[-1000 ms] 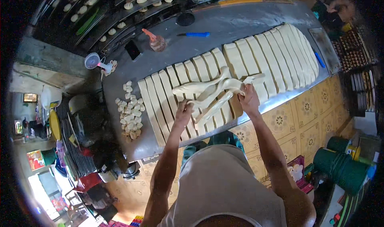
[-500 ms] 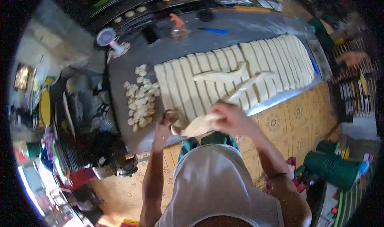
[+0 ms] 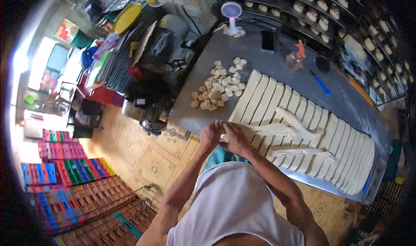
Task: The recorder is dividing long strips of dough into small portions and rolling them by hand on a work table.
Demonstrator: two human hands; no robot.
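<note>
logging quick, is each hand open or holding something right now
Left hand: fingers curled closed; contents hidden.
Right hand: closed, apparently on a dough strip.

From my place, whatever the left hand (image 3: 210, 135) and the right hand (image 3: 236, 139) held was hidden by their own knuckles, and the nine-o'clock end of one dough strip (image 3: 266, 130) was covered behind the right hand. At six o'clock the lower edge cut off the pale shirt (image 3: 236, 198); between one and two, the upper edge cut the rack (image 3: 349, 18). Toward eleven, a distant person (image 3: 94, 9) was too small for details.
</note>
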